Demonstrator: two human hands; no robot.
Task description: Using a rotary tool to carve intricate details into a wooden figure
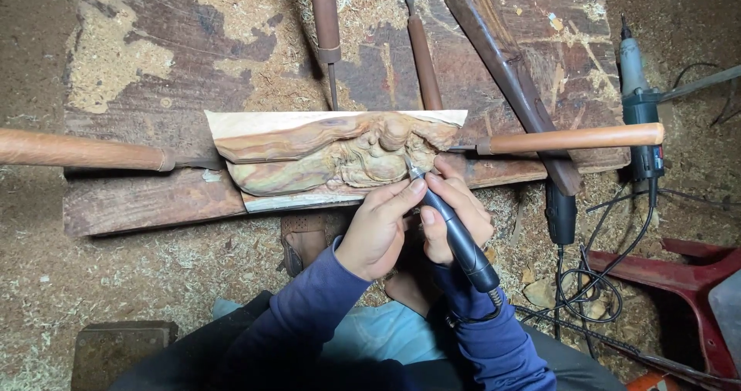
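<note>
Both hands meet at the centre of the view over a carved wood panel (340,155) that lies across a rough plank worktop (154,198). The right hand (455,209) is clamped like a pen grip around a dark rotary handpiece (459,240), whose fine tip touches the carving at the panel's lower right relief. The left hand (378,229) is closed too, its fingertips (413,189) pressing on the handpiece's nose just behind the tip, steadying it. The handpiece's flexible shaft runs off toward 5 o'clock past the right sleeve.

Long chisels crowd the panel. At 9 o'clock a thick wooden handle (77,150) lies with its blade end butted against the panel's left edge. At 3 o'clock another long-handled chisel (571,138) points its blade into the panel's right end, just above the right hand. At 12 o'clock two chisels, a left one (326,20) and a right one (423,59), point down at the panel's top edge. A dark wooden mallet-like bar (513,74) lies diagonally at 1 o'clock, crossing under the right chisel's handle.

Further out at 3 o'clock a corded power tool (641,105) lies on the sawdust floor, its black cables (587,283) tangled toward 4 o'clock beside a red plastic stool (687,271). A dark wooden block (120,348) sits at 7 o'clock.
</note>
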